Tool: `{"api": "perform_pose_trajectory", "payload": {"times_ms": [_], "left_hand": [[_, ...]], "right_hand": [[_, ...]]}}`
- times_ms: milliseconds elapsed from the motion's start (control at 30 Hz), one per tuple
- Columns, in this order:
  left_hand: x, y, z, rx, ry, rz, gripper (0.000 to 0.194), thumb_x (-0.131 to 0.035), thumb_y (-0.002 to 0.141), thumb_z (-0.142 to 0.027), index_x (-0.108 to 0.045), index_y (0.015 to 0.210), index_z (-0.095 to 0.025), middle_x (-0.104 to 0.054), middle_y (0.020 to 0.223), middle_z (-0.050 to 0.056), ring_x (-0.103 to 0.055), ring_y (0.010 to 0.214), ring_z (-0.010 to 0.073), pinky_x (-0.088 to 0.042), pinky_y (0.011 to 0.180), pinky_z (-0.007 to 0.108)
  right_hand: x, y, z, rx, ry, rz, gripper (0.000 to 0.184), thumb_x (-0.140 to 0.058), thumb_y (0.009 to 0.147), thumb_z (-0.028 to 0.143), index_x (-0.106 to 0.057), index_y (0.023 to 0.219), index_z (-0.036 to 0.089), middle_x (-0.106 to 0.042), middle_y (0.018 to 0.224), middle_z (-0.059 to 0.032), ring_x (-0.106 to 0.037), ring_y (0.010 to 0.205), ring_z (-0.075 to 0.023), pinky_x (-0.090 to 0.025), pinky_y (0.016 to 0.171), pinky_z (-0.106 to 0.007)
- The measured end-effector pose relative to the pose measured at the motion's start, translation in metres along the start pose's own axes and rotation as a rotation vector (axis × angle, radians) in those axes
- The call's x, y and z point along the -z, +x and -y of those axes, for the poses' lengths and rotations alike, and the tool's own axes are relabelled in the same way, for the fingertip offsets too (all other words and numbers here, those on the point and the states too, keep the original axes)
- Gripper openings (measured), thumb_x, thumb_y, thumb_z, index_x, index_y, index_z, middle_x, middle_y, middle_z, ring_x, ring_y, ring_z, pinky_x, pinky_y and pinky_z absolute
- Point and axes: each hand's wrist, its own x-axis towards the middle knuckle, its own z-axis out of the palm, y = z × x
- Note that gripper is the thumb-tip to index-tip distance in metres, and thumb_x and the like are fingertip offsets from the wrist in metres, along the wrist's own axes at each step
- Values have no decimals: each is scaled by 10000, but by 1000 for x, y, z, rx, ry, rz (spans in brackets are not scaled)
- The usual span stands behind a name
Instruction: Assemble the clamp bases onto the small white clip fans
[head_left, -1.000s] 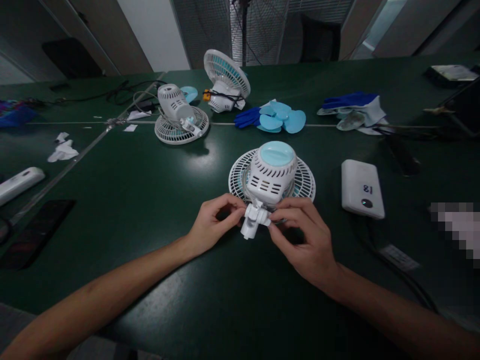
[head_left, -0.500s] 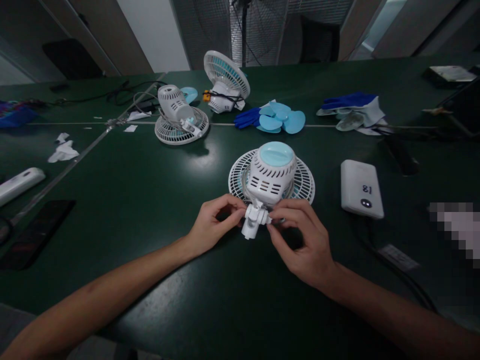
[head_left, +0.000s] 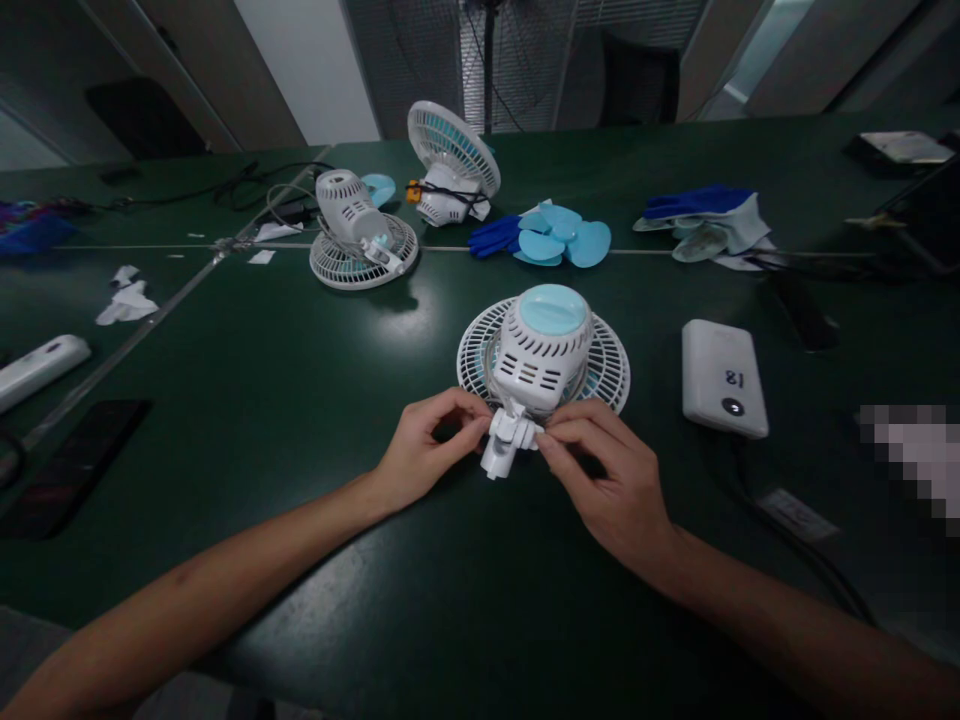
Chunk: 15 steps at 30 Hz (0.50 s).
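Observation:
A small white fan (head_left: 544, 350) lies grille-down on the green table, its light blue motor cap facing up. From its near side a white jointed bracket (head_left: 502, 445) sticks out toward me. My left hand (head_left: 431, 445) pinches the left side of this bracket between thumb and fingers. On the other side, my right hand (head_left: 611, 475) has its thumb and fingertips closed on a small white knob (head_left: 534, 437) at the bracket's joint. The fingertips partly cover the knob. A pale cord is wound around the fan's motor housing.
Behind stand two more fans, one face-down (head_left: 352, 225) and one tilted up (head_left: 450, 165). Light blue fan blades (head_left: 562, 237) lie by a blue glove (head_left: 495, 237). More gloves (head_left: 705, 222) are at back right. A white power bank (head_left: 725, 375) with a cable lies right; a black phone (head_left: 71, 460) lies left.
My right hand's thumb and fingers have shifted slightly at the knob, the thumb moving up to close against the fingers. My left hand and the fan stay in place.

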Motion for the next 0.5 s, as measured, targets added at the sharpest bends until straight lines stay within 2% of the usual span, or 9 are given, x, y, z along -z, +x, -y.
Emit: {"api": "perform_pose_trajectory", "payload": {"times_ms": [100, 267, 400, 500], "left_hand": [[0, 0, 0, 4, 0, 2, 116, -683, 990, -245, -700, 1002, -131, -707, 838, 38, -676, 702, 118, -548, 676, 223], [0, 0, 0, 8, -10, 4, 121, -686, 986, -244, -699, 1004, -125, -712, 846, 44, -674, 703, 122, -545, 677, 231], [0, 0, 0, 6, -14, -21, 115, -687, 984, -243, -695, 1002, -130, -700, 831, 32, -660, 703, 113, -531, 675, 220], [0, 1, 0, 1, -18, -31, 107, -685, 984, -242, -689, 985, -135, -691, 822, 24, -650, 702, 107, -519, 672, 212]], "right_hand": [[0, 0, 2, -5, 27, -9, 88, -649, 968, 138, -677, 1007, 211, -635, 1026, -50, -655, 885, -166, -597, 625, -260], [-2, -3, 4, 29, 84, -16, 338, -676, 902, 74, -645, 1207, 216, -617, 1151, -77, -660, 967, -186, -633, 655, -274], [-3, -4, 1, 44, 54, -19, 313, -693, 917, 90, -672, 1199, 225, -633, 1158, -66, -670, 986, -180, -630, 680, -270], [-2, -2, -1, 18, 40, -2, 149, -696, 947, 135, -695, 1072, 216, -659, 1062, -41, -674, 918, -164, -614, 687, -276]]}}
